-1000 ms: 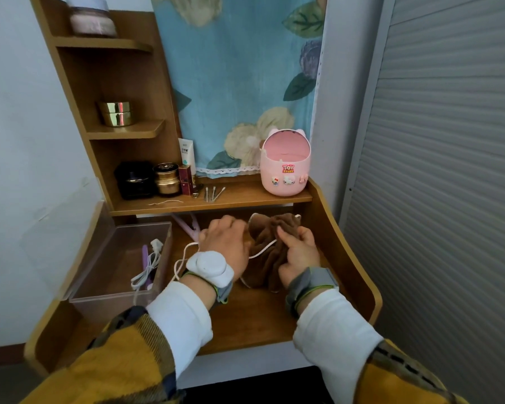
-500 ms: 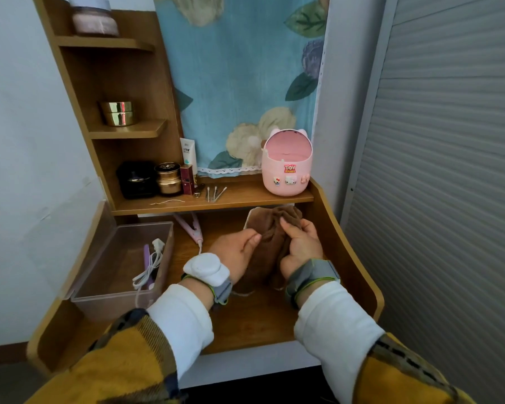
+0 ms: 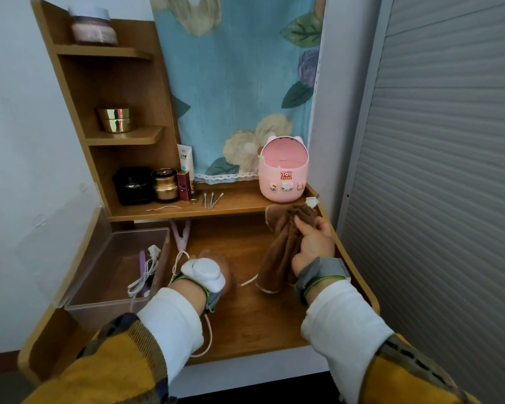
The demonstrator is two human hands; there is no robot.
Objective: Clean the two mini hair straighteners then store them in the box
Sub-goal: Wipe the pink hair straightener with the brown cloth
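While the pink straightener lies on the desk just beside the clear box, where the purple straightener rests inside, the right hand grips a brown cloth; the left hand is a blur, its fingers unreadable.

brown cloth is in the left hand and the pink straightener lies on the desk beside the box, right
Not quite. The head view shows the right hand gripping the brown cloth, not the left hand. The pink straightener does lie on the desk beside the box.
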